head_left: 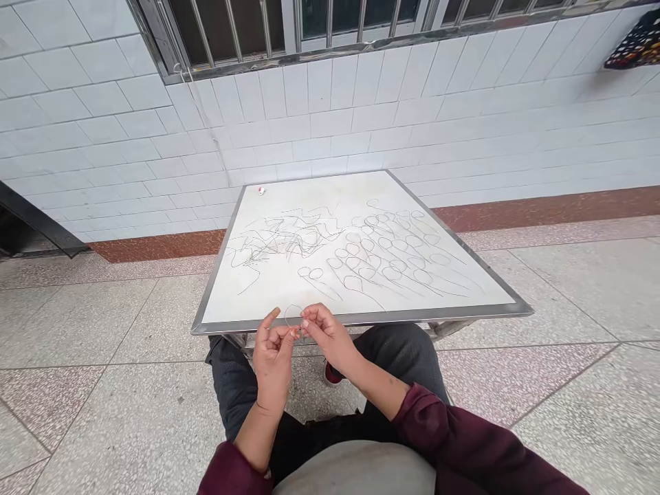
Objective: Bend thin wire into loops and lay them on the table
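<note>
Your left hand point(273, 361) and right hand point(327, 337) pinch a thin dark wire loop point(293, 313) between their fingertips, just over the metal-framed near edge of the white table point(361, 317). Looped strands point(381, 254) and a tangle point(283, 237) spread across its top, stopping short of the far edge, where a small red-and-white object point(262, 190) sits near the corner by the tiled wall point(320, 124).

i'm wearing long maroon sleeves point(433, 426), dark grey trousers point(402, 350), a pale grey cloth point(355, 471) over my lap, and a red shoe point(333, 375).
</note>
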`<state>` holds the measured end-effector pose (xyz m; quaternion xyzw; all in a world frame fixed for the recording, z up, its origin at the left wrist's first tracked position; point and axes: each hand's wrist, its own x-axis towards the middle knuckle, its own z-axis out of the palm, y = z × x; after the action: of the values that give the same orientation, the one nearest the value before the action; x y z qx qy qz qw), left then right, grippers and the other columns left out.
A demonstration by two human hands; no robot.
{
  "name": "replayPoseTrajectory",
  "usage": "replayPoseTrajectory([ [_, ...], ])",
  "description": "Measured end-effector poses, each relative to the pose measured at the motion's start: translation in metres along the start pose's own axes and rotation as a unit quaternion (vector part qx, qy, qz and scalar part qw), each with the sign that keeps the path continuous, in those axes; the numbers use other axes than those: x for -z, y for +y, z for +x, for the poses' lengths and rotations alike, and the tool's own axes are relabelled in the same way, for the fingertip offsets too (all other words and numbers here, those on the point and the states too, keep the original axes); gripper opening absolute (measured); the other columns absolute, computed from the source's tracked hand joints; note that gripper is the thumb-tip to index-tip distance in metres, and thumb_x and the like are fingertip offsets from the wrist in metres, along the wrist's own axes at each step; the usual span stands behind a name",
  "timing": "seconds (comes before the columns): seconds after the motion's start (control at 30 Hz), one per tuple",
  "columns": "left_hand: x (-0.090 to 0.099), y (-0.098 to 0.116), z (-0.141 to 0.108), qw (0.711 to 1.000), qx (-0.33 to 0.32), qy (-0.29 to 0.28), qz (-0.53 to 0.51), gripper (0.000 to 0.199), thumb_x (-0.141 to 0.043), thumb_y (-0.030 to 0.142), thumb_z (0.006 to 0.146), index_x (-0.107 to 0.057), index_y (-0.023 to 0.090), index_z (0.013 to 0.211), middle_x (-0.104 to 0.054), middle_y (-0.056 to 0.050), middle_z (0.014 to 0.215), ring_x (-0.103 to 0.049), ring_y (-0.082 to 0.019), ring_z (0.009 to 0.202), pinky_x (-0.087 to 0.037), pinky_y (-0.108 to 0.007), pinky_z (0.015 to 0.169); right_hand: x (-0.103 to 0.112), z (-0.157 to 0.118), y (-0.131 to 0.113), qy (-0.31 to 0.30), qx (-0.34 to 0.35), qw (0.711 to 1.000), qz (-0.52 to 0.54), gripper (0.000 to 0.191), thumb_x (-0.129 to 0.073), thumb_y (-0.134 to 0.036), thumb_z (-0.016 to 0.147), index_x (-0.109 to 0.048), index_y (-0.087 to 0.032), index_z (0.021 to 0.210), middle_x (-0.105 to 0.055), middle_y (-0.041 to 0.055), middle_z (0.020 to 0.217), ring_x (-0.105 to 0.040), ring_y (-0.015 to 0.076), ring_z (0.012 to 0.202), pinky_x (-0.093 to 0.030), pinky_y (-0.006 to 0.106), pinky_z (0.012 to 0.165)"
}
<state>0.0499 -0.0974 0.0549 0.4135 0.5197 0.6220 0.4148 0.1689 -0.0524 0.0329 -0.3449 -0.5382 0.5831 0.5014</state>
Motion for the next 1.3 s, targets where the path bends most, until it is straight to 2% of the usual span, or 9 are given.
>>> replayPoseTrajectory([
  [0.3, -0.001, -0.010, 0.001, 0.999, 0.022, -0.027, 0.026, 0.054, -0.064, 0.025, 0.080, -0.044, 0.017, 0.130, -0.068, 0.001, 0.073, -0.065, -0.014, 0.078, -0.047, -0.028, 0.080, 0.004, 0.001, 0.011, 0.007, 0.016, 0.999, -0.032, 0.017, -0.054, -0.038, 0.086, -0.054, -0.023, 0.094, -0.053, -0.0010, 0.082, -0.054, 0.0136, 0.072, -0.046, 0.030, 0.071],
  [0.53, -0.003, -0.017, 0.001, 0.999, 0.028, -0.016, 0.022, 0.063, -0.066, 0.027, 0.079, -0.039, 0.018, 0.135, -0.070, -0.001, 0.077, -0.067, -0.016, 0.079, -0.047, -0.032, 0.084, 0.004, 0.001, 0.013, 0.026, -0.016, 1.000, -0.003, 0.019, -0.056, -0.038, 0.084, -0.057, -0.023, 0.095, -0.057, -0.0002, 0.084, -0.056, 0.0138, 0.071, -0.048, 0.030, 0.070],
  [0.7, -0.003, -0.025, 0.001, 0.999, 0.039, -0.020, 0.001, 0.064, -0.067, 0.028, 0.078, -0.039, 0.017, 0.135, -0.068, 0.001, 0.072, -0.065, -0.014, 0.073, -0.048, -0.029, 0.076, 0.006, 0.003, 0.017, 0.030, -0.030, 0.999, -0.007, 0.020, -0.058, -0.038, 0.081, -0.059, -0.022, 0.093, -0.059, 0.0008, 0.087, -0.056, 0.0138, 0.070, -0.048, 0.030, 0.067],
  [0.83, -0.004, -0.024, -0.002, 0.998, 0.051, -0.015, 0.026, 0.061, -0.066, 0.029, 0.079, -0.040, 0.017, 0.134, -0.070, -0.001, 0.076, -0.065, -0.015, 0.074, -0.047, -0.026, 0.069, 0.008, 0.003, 0.020, 0.024, -0.042, 0.999, 0.007, 0.020, -0.057, -0.036, 0.082, -0.060, -0.022, 0.096, -0.060, 0.0015, 0.092, -0.056, 0.0133, 0.072, -0.047, 0.029, 0.069],
  [1.03, -0.005, -0.030, -0.002, 0.998, 0.058, -0.025, -0.012, 0.058, -0.067, 0.027, 0.078, -0.044, 0.016, 0.130, -0.067, 0.001, 0.069, -0.065, -0.014, 0.073, -0.047, -0.027, 0.073, 0.008, 0.003, 0.023, 0.045, -0.039, 0.997, 0.038, 0.020, -0.058, -0.038, 0.082, -0.060, -0.021, 0.093, -0.060, -0.0006, 0.086, -0.053, 0.0113, 0.066, -0.046, 0.028, 0.066],
  [1.17, -0.007, -0.034, 0.005, 0.997, 0.072, 0.016, -0.036, 0.059, -0.069, 0.029, 0.076, -0.045, 0.015, 0.128, -0.070, -0.002, 0.075, -0.066, -0.015, 0.073, -0.050, -0.029, 0.071, 0.009, 0.003, 0.027, 0.034, -0.024, 0.999, -0.027, 0.023, -0.054, -0.039, 0.086, -0.058, -0.021, 0.101, -0.058, 0.0010, 0.086, -0.056, 0.0142, 0.073, -0.048, 0.029, 0.067],
  [1.23, -0.009, -0.035, 0.015, 0.995, 0.077, 0.035, -0.044, 0.059, -0.070, 0.029, 0.075, -0.045, 0.015, 0.126, -0.071, -0.004, 0.078, -0.068, -0.017, 0.076, -0.052, -0.029, 0.069, 0.013, 0.003, 0.031, 0.030, 0.017, 0.993, -0.109, 0.026, -0.054, -0.037, 0.087, -0.055, -0.021, 0.107, -0.057, 0.0032, 0.090, -0.057, 0.0164, 0.079, -0.049, 0.032, 0.070],
  [1.3, -0.011, -0.037, 0.030, 0.995, 0.080, 0.045, -0.045, 0.058, -0.070, 0.029, 0.074, -0.045, 0.015, 0.124, -0.071, -0.005, 0.078, -0.069, -0.018, 0.078, -0.053, -0.029, 0.067, 0.021, 0.002, 0.034, 0.033, 0.066, 0.976, -0.204, 0.027, -0.056, -0.033, 0.087, -0.054, -0.021, 0.111, -0.058, 0.0059, 0.095, -0.057, 0.0187, 0.083, -0.049, 0.035, 0.073],
])
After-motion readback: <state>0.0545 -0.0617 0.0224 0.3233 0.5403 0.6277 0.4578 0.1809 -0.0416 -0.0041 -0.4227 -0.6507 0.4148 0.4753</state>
